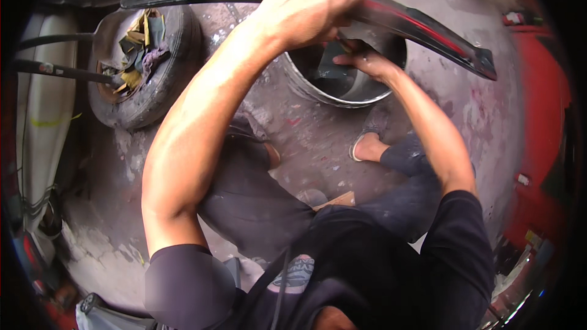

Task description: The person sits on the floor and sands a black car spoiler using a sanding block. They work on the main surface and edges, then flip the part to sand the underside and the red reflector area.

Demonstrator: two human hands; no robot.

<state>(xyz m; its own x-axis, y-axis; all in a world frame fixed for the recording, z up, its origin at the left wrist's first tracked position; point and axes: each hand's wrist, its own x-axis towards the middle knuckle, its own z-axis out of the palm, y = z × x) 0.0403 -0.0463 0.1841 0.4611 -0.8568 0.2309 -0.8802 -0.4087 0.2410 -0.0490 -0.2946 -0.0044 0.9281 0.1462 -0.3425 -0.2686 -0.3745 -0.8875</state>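
Across the top runs a long, glossy black curved car spoiler point(422, 24) with reddish reflections. My left hand point(312, 9) is closed over its middle and holds it up above a round bucket point(342, 103). Below the spoiler, my right hand point(370, 63) reaches over the bucket's opening, thumb pointing left. Its fingers are bent around a dark flat sheet point(336, 61), which looks like sandpaper. Part of that hand's fingers is hidden behind my left hand and the spoiler. The bucket's inside is dark, and its contents are hard to make out.
Left of the bucket lies a tyre point(177, 67) with scraps of paper and cloth in its middle. A long pale car part point(52, 104) stands at the far left. Red bodywork point(541, 104) borders the right side. My feet rest on the stained floor point(306, 140) below the bucket.
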